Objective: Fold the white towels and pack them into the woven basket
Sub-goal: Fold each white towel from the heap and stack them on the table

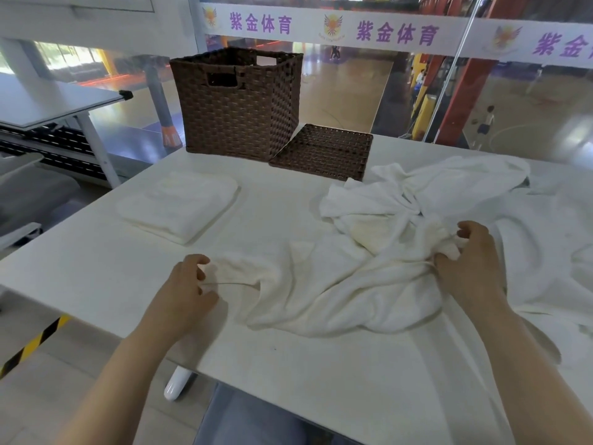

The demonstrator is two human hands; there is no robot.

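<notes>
Nearest the person, a crumpled white towel (321,284) lies spread on the white table (288,380), well in front of the tall brown woven basket (237,104). The left hand (186,290) pinches its left corner between curled fingers; the right hand (471,261) has fingers curled round a bunched edge on its right side. I'd judge this towel is only being pulled straight, its folding not yet begun.

Beyond the hands, right of the basket's front, sits a loose heap of white towels (433,194) (how many I cannot tell, since the folds run together). More white cloth runs off the picture's right edge, cut off.

To the left, just in front of the basket, a neatly folded white towel stack (179,207) waits unpacked.

Farthest, the basket stands at the table's back edge, its flat woven brown lid (324,152) lying just beside it on the right. Its inside is hidden from here, so whether anything is packed I cannot say. Most of the work seems left.
</notes>
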